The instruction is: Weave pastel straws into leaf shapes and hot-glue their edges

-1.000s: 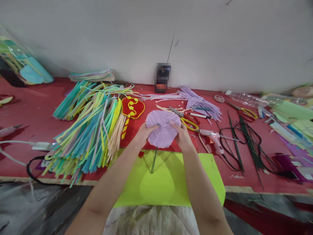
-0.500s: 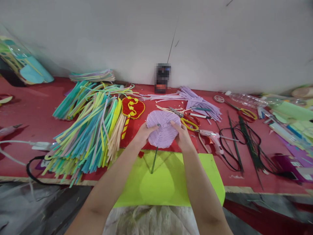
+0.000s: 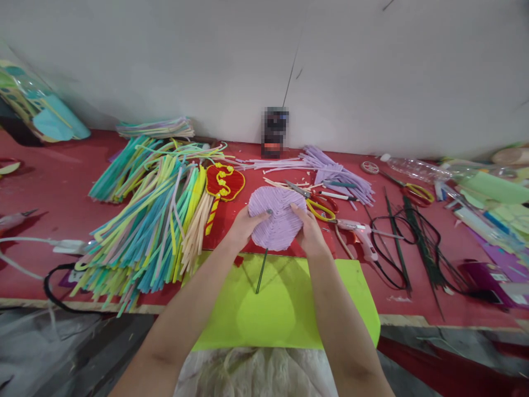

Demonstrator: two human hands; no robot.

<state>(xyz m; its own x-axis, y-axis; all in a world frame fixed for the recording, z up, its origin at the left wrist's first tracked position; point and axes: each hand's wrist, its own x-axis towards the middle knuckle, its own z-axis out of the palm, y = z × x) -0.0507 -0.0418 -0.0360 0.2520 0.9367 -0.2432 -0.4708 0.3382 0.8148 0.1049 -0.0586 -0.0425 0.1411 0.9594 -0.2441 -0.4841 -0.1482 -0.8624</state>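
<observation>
Between my two hands is a purple pipe-cleaner fan, rounded, with rows slanting to a middle seam. Its thin dark green wire stem points down toward me over a lime-green sheet. My left hand grips the left edge, thumb lying on the front face. On the opposite edge my right hand holds it likewise, thumb on the front. The other fingers are hidden behind the fan. A red fan with yellow trim lies to the left, beyond my left hand.
Bundles of coloured pipe cleaners cover the left of the red table. Purple pipe cleaners lie behind the fan. Yellow-handled scissors, a glue gun with a black cord and green wires are at right. A pixelated object stands by the wall.
The purple fan has shifted very slightly right in my hands' grip. Both hands keep hold of its edges, and the things on the table stay where they were.
</observation>
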